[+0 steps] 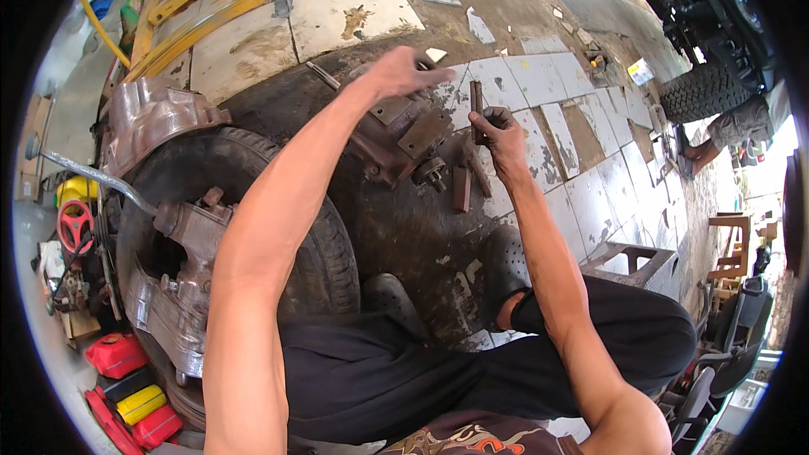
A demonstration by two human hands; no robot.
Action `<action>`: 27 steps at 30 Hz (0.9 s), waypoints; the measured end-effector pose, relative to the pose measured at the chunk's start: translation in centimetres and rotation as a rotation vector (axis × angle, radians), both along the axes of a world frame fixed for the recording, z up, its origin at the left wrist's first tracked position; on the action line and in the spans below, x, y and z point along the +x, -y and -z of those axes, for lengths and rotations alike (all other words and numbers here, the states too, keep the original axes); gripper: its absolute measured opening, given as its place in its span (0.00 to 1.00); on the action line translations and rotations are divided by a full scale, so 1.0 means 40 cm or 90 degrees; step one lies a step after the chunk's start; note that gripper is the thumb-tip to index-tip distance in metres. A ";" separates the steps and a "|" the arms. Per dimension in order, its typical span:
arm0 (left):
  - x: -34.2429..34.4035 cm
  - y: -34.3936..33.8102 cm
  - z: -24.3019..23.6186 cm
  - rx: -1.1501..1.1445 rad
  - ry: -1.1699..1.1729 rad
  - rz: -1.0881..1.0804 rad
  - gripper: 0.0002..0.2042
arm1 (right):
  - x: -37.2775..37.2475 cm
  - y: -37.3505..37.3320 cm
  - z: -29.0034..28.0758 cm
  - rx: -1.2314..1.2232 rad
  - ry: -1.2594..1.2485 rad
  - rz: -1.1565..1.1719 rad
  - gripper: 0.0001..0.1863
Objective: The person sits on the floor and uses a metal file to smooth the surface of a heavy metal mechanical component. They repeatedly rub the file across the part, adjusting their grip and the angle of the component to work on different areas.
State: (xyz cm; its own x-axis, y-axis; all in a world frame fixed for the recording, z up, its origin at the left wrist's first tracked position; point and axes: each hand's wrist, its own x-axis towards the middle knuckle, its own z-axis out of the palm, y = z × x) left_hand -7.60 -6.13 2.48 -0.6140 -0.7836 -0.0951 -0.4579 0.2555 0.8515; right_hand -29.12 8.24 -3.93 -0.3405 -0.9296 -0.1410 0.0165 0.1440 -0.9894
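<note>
My right hand (500,136) grips a narrow, rusty brown metal bar (476,96) that stands upright from its fingers. To its left, my left hand (399,73) hovers above a greasy brown gearbox (383,145), fingers stretched out and nothing seen in them. A toothed shaft end (431,173) sticks out of the gearbox toward me, and a rod (323,75) projects from its far left. Below my right hand, a short brown metal block (461,190) is on the floor, with a thin brown bar (478,170) leaning beside it.
At my left, a tire (324,240) carries a metal housing with a lever (101,175); a bell-shaped casting (160,122) sits behind. A yellow steel frame (198,21) stands far left. Broken tiles (548,76) cover the floor ahead. A concrete block (632,270) is near my right knee.
</note>
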 end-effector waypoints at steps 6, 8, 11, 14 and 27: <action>-0.108 -0.055 -0.047 0.025 -0.063 0.070 0.19 | 0.040 0.001 -0.138 -0.032 0.105 -0.036 0.12; -0.112 -0.049 -0.054 0.019 -0.091 0.073 0.16 | 0.038 0.001 -0.150 -0.032 0.106 -0.013 0.12; -0.095 -0.053 -0.080 0.108 -0.140 0.086 0.14 | 0.026 0.001 -0.157 -0.059 0.157 0.013 0.12; -0.082 -0.037 -0.067 0.135 -0.191 0.092 0.15 | 0.009 0.010 -0.151 -0.090 0.045 0.017 0.13; -0.008 0.056 -0.046 0.223 -0.105 -0.085 0.17 | 0.134 0.111 -0.170 -0.377 -0.737 -0.223 0.26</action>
